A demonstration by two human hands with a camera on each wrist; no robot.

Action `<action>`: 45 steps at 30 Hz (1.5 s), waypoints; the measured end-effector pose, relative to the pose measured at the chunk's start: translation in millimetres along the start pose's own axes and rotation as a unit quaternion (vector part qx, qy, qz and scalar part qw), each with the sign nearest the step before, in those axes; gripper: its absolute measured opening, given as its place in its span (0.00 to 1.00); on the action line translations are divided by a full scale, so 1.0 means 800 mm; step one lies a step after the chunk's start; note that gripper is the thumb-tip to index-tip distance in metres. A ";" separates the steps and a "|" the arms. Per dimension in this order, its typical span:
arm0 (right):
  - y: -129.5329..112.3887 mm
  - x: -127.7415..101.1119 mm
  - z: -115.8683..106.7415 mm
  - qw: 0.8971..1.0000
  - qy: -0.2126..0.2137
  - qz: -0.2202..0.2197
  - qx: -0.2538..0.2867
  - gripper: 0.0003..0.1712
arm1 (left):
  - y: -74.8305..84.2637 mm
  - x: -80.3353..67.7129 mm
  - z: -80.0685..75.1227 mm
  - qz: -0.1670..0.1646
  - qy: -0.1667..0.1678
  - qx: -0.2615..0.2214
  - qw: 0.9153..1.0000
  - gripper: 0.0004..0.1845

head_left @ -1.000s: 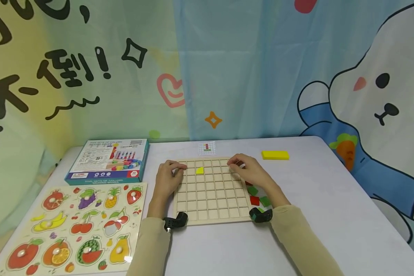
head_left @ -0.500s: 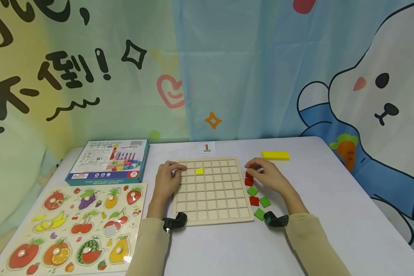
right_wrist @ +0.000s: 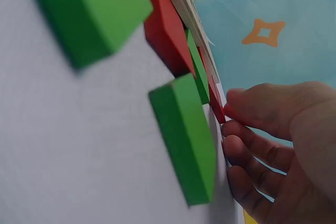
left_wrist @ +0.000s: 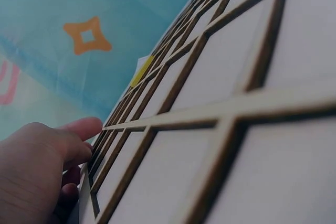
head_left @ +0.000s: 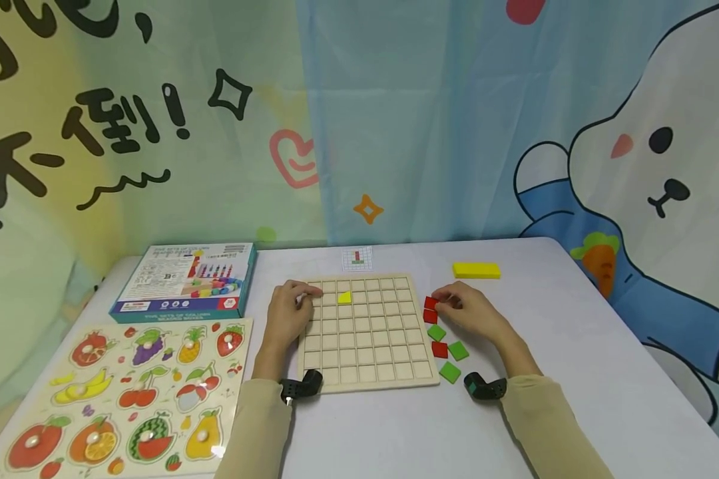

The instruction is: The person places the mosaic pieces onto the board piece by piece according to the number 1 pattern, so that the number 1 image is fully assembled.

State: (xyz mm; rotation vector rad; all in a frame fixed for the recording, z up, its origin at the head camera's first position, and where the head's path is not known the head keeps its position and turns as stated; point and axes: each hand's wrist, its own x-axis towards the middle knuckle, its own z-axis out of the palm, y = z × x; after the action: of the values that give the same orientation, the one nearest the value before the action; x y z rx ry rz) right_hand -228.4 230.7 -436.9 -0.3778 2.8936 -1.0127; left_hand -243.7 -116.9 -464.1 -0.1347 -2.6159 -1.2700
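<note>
Grid board (head_left: pixel 365 330), mid-counter (head_left: pixel 575 372): left hand (head_left: pixel 287 313), fingers relaxed, rests on its left edge, steadying it; right hand (head_left: pixel 470 311) pinches a red tile (head_left: pixel 431 303) just right of the board, among loose red and green tiles (head_left: pixel 449 371).

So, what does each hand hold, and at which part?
The right hand pinches a red tile at its edge; the left hand rests on the grid board's left edge.
</note>
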 end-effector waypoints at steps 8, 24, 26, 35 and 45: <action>-0.001 0.000 0.003 1.000 -0.001 0.011 -0.010 0.16 | -0.002 -0.001 0.000 0.005 -0.002 0.002 1.000 0.14; -0.002 0.000 0.006 1.000 -0.001 0.023 0.011 0.12 | -0.003 -0.003 0.000 -0.004 0.000 0.003 1.000 0.13; -0.002 0.000 0.007 1.000 0.000 0.022 0.016 0.11 | -0.004 -0.003 0.000 -0.005 -0.001 0.002 1.000 0.13; 0.000 0.002 0.006 0.999 0.023 0.018 0.029 0.08 | -0.004 -0.002 0.001 0.024 0.011 0.002 1.000 0.13; -0.014 0.006 0.006 0.995 0.025 0.045 0.085 0.08 | -0.004 -0.001 0.001 0.011 0.003 -0.001 1.000 0.14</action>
State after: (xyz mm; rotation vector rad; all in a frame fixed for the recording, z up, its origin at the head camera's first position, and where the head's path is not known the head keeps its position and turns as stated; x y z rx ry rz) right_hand -230.3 218.0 -434.0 -0.2144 2.8091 -1.2580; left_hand -243.7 -117.9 -467.4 -0.1593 -2.6019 -1.2630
